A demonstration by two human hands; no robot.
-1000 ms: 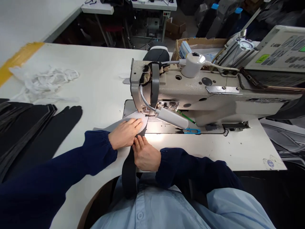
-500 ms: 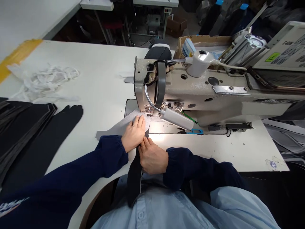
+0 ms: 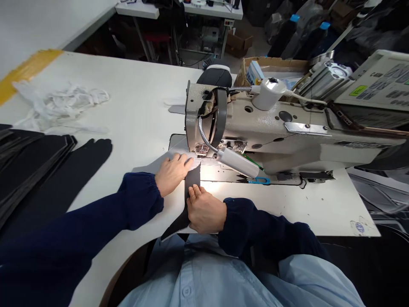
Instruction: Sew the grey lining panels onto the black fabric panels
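A light grey mesh fabric (image 3: 156, 164) lies on the sewing machine's bed and runs under its presser area. My left hand (image 3: 174, 172) rests on the mesh, fingers stretched out and the thumb pointing at the needle area. A dark fabric strip (image 3: 192, 179) reaches from the needle area back over the table's front edge, where its end bends left. Closed over the strip's right side is my right hand (image 3: 206, 209); its thumb is hidden. The sewing machine (image 3: 268, 128) stands just ahead, with a white lamp (image 3: 238, 162) lighting the bed.
Stacked dark fabric pieces (image 3: 64, 183) lie on the left, below a crumpled white heap (image 3: 67, 104). Blue-handled thread snips (image 3: 259, 181) and a green stick-like tool (image 3: 254, 162) are by the machine bed. A cardboard box (image 3: 275, 64) stands behind the machine.
My left hand has slid a little left and spread its fingers, away from the right hand. More of the dark strip shows between them, and its lower end has swung left.
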